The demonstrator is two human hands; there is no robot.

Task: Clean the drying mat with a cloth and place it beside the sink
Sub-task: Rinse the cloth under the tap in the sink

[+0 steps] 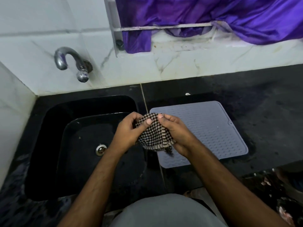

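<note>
Both the left hand [129,130] and right hand [176,131] are gripping the checked cloth [152,135] in curled fingers, and bunching it into a firm pad should help in wiping the grey drying mat [205,128] evenly.

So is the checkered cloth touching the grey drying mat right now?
Cannot tell. In the head view both hands, left hand and right hand, hold the checkered cloth bunched over the drying mat edge; its hanging corner overlaps the mat, hiding any gap.

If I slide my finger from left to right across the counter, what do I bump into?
Black sink → left hand → checked cloth, held by both hands → right hand → grey drying mat → bare black counter.
</note>
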